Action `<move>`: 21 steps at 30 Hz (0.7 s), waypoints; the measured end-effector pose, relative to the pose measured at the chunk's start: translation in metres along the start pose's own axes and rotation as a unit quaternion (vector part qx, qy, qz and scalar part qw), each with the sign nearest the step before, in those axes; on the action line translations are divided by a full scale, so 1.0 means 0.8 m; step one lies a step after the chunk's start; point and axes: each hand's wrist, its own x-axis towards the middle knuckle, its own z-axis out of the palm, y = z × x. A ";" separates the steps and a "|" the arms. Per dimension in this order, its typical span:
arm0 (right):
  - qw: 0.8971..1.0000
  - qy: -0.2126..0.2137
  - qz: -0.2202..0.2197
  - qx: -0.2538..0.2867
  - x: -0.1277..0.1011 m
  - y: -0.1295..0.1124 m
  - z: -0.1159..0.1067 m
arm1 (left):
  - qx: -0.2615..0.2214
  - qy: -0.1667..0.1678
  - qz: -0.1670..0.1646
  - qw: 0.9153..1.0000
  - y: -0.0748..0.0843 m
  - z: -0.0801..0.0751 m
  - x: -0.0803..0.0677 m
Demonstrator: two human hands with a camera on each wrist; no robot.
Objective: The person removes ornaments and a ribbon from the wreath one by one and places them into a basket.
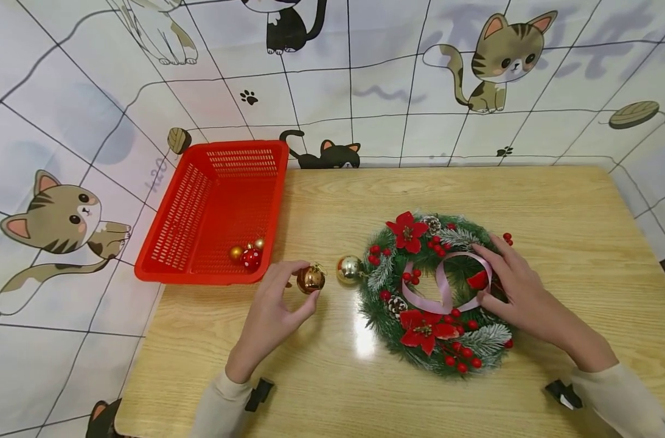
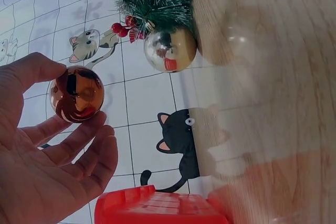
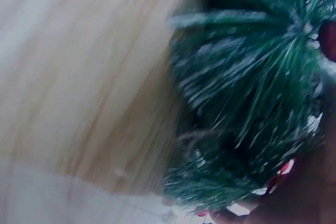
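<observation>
My left hand (image 1: pixel 274 304) pinches a shiny copper-coloured Christmas ball (image 1: pixel 311 279) between thumb and fingers, just above the table; in the left wrist view the same ball (image 2: pixel 77 94) shows its mirror-like side. A green Christmas wreath (image 1: pixel 376 304) lies on the table, trimmed with red flowers, berries, pinecones and a pink ribbon (image 1: pixel 444 286). My right hand (image 1: pixel 521 295) grips the wreath's right side, thumb and fingers spread over the ring. A gold ball (image 1: pixel 350 269) hangs at the wreath's left edge. The right wrist view shows blurred green needles (image 3: pixel 236 72) close up.
A red plastic basket (image 1: pixel 214 280) stands at the left of the wooden table (image 1: pixel 332 389). Inside its near right corner lie a red dotted ball (image 1: pixel 251 258) and two small gold balls (image 1: pixel 236 252). A cat-printed cloth (image 1: pixel 376 85) hangs behind the table.
</observation>
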 end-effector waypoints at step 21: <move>0.988 0.059 0.124 0.069 -0.034 -0.048 0.009 | 0.001 0.010 -0.004 1.000 -0.005 -0.009 0.006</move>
